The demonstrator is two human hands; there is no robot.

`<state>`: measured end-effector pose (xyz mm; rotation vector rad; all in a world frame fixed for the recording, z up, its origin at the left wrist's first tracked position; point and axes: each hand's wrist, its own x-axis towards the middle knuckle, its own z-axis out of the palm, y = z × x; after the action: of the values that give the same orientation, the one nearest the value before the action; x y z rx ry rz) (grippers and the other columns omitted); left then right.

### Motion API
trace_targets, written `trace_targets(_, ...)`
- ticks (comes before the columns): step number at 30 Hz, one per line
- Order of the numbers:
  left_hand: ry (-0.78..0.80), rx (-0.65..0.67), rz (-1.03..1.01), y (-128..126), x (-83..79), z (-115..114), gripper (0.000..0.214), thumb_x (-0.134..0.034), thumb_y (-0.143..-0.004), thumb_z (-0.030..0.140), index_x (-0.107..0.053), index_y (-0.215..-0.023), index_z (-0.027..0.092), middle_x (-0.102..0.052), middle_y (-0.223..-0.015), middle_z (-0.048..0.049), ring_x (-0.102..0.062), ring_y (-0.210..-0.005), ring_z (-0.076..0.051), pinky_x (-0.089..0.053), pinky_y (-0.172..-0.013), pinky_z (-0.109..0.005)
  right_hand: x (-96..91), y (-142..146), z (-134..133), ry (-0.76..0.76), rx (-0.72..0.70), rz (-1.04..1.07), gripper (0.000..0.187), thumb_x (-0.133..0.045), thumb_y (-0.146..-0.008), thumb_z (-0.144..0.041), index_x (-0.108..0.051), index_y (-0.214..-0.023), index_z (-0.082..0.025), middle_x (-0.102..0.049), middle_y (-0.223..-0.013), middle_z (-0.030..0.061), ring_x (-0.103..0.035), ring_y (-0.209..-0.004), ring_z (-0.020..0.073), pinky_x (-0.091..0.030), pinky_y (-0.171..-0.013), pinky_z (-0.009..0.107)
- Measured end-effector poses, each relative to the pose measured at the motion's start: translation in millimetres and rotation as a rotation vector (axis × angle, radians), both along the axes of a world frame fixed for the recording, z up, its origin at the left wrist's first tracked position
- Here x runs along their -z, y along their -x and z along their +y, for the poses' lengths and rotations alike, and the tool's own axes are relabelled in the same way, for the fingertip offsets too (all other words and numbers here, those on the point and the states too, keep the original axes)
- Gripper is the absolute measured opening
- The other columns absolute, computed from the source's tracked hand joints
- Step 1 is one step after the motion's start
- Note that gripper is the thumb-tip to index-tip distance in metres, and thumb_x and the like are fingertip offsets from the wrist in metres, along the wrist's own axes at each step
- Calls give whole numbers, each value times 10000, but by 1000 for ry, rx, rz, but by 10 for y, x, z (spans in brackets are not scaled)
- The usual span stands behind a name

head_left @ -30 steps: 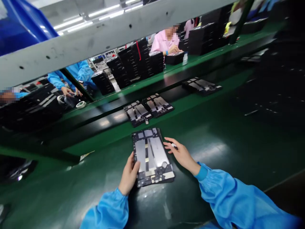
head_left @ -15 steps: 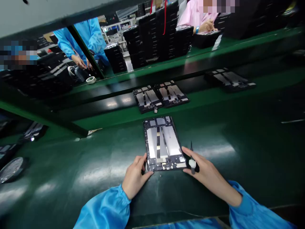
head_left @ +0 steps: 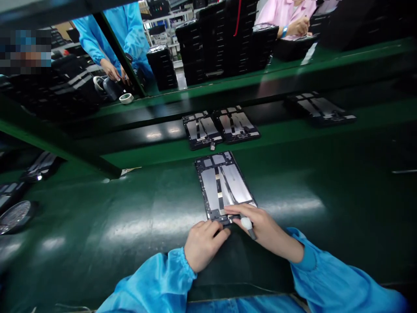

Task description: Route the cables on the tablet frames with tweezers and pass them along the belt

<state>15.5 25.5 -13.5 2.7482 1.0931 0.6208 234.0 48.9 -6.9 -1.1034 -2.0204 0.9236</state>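
An opened tablet (head_left: 233, 182) lies on the green bench, its silver battery panels, dark ribbon cable and lower circuit parts facing up. My left hand (head_left: 204, 244) is closed at the tablet's lower left edge, fingers curled against it. Over the lower right end of the tablet reaches my right hand (head_left: 264, 226), its fingertips on the parts around the ribbon cable's lower end. Held in that hand is a slim tool (head_left: 246, 223) with a white and grey section; the rest of it is hidden. The tablet's lower right corner is covered by my fingers.
Two more opened tablets (head_left: 202, 129) lie side by side beyond mine, with another (head_left: 322, 108) farther right. A round dish (head_left: 16, 217) of small pieces sits at left, near a slanted green post (head_left: 65, 143). Co-workers and stacked black trays (head_left: 211, 48) are across the bench.
My right hand has moved left from the tablet's right edge onto its lower end. The left hand has shifted right along the bottom edge, its fingers more curled. The tablet has tilted slightly.
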Motion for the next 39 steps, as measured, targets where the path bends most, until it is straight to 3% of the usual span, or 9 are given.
trace_targets(3,164,-61,-218,20,21,52,162,-496,-982,201,-657,-999,216,-701,-903,-28,-662,-796,-137,-515,-732,-241,-21,138,73,52,-114,14,338,-528,-934,-141,-634,-1239,-241,-735,-1088,77,-689,-1013,231,-563,-870,377)
trace_targets(7,464,-244,-454,65,41,110,115,-570,-929,213,-683,-909,210,-680,-756,14,-585,-585,-92,-482,-588,-191,11,214,89,54,-60,13,290,-564,-914,-173,-648,-1185,-234,-749,-979,71,-701,-922,237,-550,-824,375)
trace_targets(10,576,-294,-491,61,66,131,106,-582,-906,203,-687,-902,200,-665,-709,24,-543,-526,-82,-463,-549,-185,26,238,82,56,-25,15,266,-570,-908,-182,-650,-1156,-235,-752,-901,53,-705,-886,235,-537,-813,363)
trace_targets(14,511,-238,-452,65,72,139,142,-572,-933,221,-688,-1015,222,-702,-830,1,-615,-639,-105,-503,-649,-207,22,245,90,67,-26,-1,257,-565,-907,-188,-647,-1147,-237,-755,-925,50,-705,-906,237,-528,-818,361)
trace_targets(17,431,-193,-407,84,56,147,136,-562,-955,238,-692,-998,238,-715,-880,-5,-670,-780,-132,-518,-729,-223,18,239,96,71,-24,-2,257,-559,-913,-201,-642,-1154,-233,-753,-937,53,-703,-910,238,-526,-816,361)
trace_targets(23,301,-146,-325,102,25,150,156,-533,-976,259,-685,-976,225,-715,-906,-24,-677,-844,-148,-529,-774,-257,6,234,95,87,-42,-1,262,-563,-910,-200,-653,-1152,-245,-752,-940,48,-701,-906,230,-525,-820,354)
trace_targets(30,498,-266,-380,85,17,138,133,-605,-926,315,-690,-972,223,-672,-762,11,-566,-583,-106,-479,-598,-219,33,243,84,55,-20,10,253,-574,-914,-192,-642,-1152,-244,-757,-915,40,-701,-917,234,-520,-834,363)
trace_targets(39,461,-225,-335,105,26,142,106,-580,-945,261,-681,-951,229,-682,-824,-5,-620,-752,-150,-485,-701,-259,12,237,91,72,-44,-5,265,-580,-913,-199,-645,-1165,-252,-748,-932,37,-693,-911,231,-519,-820,358)
